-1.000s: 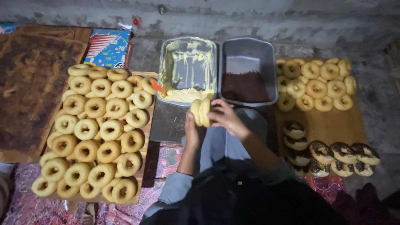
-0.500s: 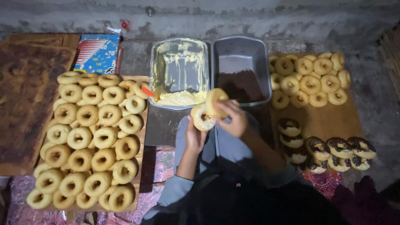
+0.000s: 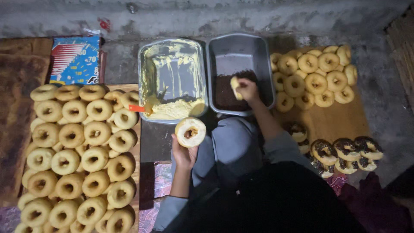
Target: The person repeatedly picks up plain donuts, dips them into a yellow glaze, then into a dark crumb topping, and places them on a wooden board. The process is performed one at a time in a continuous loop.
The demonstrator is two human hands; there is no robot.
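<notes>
My left hand (image 3: 184, 154) holds up a cream-coated doughnut half (image 3: 190, 132) above my lap, cut face toward me. My right hand (image 3: 249, 90) grips the other doughnut piece (image 3: 236, 87) and presses it into the dark chocolate sprinkles (image 3: 227, 96) inside the grey metal tray (image 3: 239, 46). Left of that tray sits a second metal tray (image 3: 172, 56) smeared with yellow cream, with an orange-handled spatula (image 3: 142, 108) resting at its lower left corner.
Many plain doughnuts (image 3: 77, 155) lie on a wooden board at left. More plain doughnuts (image 3: 317, 77) lie on a board at right, with several sprinkle-topped ones (image 3: 345, 153) in front of them. A blue printed box (image 3: 76, 59) lies at the back left. My dark clothing fills the bottom.
The doughnut that both hands held together has been split. My right hand carried one half into the sprinkle tray; my left hand stayed over my lap with the other half.
</notes>
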